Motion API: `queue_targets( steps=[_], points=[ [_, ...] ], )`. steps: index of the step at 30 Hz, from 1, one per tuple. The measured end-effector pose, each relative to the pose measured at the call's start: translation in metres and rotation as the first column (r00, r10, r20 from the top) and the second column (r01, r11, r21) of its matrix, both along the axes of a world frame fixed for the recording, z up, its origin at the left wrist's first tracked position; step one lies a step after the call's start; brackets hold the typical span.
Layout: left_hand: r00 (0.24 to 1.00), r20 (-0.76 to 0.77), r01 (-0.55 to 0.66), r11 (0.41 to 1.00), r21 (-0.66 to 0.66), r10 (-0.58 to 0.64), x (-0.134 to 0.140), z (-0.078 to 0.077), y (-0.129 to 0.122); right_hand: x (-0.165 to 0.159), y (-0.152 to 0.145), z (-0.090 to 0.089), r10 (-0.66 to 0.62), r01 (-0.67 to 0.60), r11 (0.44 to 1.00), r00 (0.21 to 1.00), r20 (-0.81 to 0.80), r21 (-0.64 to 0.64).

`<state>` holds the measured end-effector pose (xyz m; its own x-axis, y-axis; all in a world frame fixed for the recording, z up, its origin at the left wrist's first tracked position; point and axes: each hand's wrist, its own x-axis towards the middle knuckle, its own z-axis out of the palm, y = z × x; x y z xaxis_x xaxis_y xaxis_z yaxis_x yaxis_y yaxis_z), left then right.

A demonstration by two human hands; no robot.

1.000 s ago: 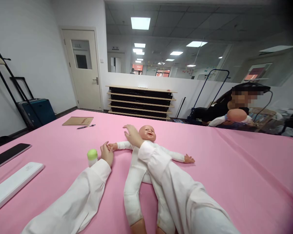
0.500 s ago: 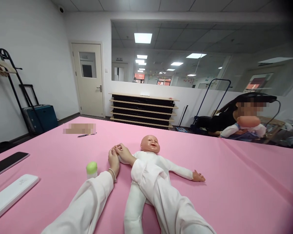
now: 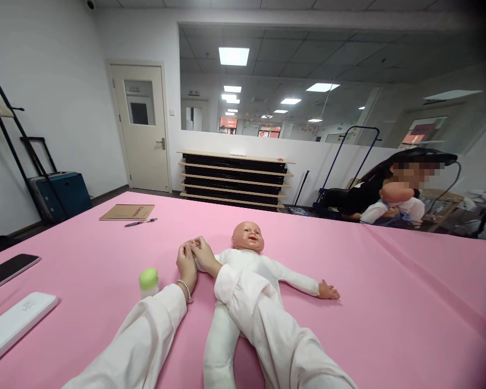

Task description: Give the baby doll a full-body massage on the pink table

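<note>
A baby doll (image 3: 248,236) with a hard head and a white cloth body lies on its back on the pink table. Its arm on the left side runs into my two hands, which meet there with curled fingers. My left hand (image 3: 187,263) is closed at the outer side of the doll's hand. From the body side, my right hand (image 3: 204,256) is closed on it too, fingertips close to the left ones. My fingers cover the doll's hand. The doll's other hand (image 3: 328,290) lies stretched out to the right. My right sleeve crosses over the doll's body.
A green-capped bottle (image 3: 149,282) stands by my left wrist. A white flat case (image 3: 20,324) and a dark phone (image 3: 10,272) lie at left. Further back are a notebook (image 3: 127,212) and a pen (image 3: 141,222). Beyond the table, another person (image 3: 372,189) holds a second doll (image 3: 395,202).
The view has shifted slightly, and the notebook now shows clearly. Both my hands stay at the doll's hand, with fingers moved only a little. The other person's doll has shifted left and down.
</note>
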<state>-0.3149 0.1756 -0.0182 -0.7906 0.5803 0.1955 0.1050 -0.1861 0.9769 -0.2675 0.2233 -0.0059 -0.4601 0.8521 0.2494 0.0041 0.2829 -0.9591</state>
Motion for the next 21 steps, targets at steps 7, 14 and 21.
queue_targets(
  steps=[7,14,21],
  points=[
    [0.998,-0.039,0.043,0.997,0.064,-0.04,0.011,0.003,-0.006,0.006,-0.003,0.01,-0.144,0.14,0.989,0.985,0.091,0.045],
    [0.995,-0.102,0.01,0.999,0.031,-0.007,0.012,0.007,-0.009,0.01,-0.002,0.012,-0.126,0.12,0.99,0.988,0.09,0.068],
    [0.995,-0.061,-0.086,0.988,-0.129,0.079,-0.008,-0.003,-0.003,0.015,-0.027,0.014,-0.144,-0.017,0.926,0.907,0.395,0.377]
  ],
)
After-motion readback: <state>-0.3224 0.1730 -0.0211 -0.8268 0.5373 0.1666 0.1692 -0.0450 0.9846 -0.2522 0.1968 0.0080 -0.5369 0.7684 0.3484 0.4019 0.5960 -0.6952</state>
